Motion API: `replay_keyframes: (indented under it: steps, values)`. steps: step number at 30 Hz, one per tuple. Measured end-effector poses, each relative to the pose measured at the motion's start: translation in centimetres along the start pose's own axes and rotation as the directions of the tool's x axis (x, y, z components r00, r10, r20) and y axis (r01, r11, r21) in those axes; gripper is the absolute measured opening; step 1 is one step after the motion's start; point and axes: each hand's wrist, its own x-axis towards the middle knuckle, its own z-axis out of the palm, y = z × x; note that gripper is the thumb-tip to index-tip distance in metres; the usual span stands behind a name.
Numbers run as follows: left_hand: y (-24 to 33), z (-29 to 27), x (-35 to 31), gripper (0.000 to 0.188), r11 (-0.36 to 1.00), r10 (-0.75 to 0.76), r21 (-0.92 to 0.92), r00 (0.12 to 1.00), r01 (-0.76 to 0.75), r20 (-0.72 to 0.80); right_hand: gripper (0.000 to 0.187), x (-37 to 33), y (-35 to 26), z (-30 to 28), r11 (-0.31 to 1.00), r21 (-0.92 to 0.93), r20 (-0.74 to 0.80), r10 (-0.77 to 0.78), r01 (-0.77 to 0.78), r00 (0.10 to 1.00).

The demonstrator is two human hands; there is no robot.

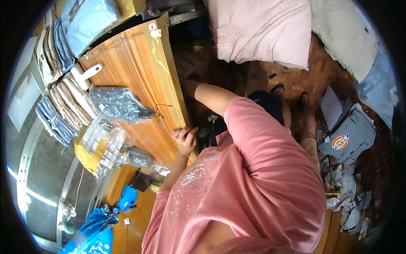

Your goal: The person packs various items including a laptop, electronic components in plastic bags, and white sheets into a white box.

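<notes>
Left hand (185,139) right at the edge of the wooden worktop (131,55), fingers curled; whether they clamp on it, I can't tell! The right forearm (210,98) stretches past that edge into the dark gap, its hand out of sight. Bare wood runs alongside the rim, the dark plastic-wrapped bundle (116,103) lies farther in, and striped pink fabric (262,34) borders the gap.

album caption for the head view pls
Left hand at the edge of a wooden desktop, right forearm extended into shadow.
</notes>
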Motion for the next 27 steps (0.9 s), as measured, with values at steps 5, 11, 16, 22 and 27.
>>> replay_keyframes:
  steps: [5, 11, 16, 22, 27]
  values:
    - [0.1, -0.2, 0.2, 0.034, 0.999, -0.03, -0.034, 1.0, 0.03, 0.001, 0.029, -3.0, 1.6, -2.3, 0.997, -0.055, 0.134, -0.053, 0.061, 0.99]
    - [-0.3, -1.5, 0.9, 0.024, 0.994, 0.036, -0.099, 0.998, -0.041, -0.05, 0.046, -13.9, 3.4, -19.9, 0.953, -0.2, 0.314, 0.284, -0.229, 0.906]
    - [-0.3, -1.1, -0.7, 0.023, 0.97, 0.002, -0.241, 0.991, -0.035, -0.134, 0.029, -17.3, -8.2, -30.3, 0.836, -0.21, 0.516, 0.536, -0.508, 0.669]
    - [-0.5, -1.7, -0.7, 0.017, 0.925, 0.005, -0.364, 0.96, -0.11, -0.278, 0.021, -10.0, -24.1, -19.4, 0.992, -0.072, 0.367, -0.072, 0.106, 0.927]
    - [-0.2, -3.2, -0.7, 0.012, 0.876, 0.018, -0.453, 0.948, -0.168, -0.317, 0.018, -4.9, -26.1, -8.8, 0.717, -0.48, 0.515, -0.236, 0.505, 0.824]
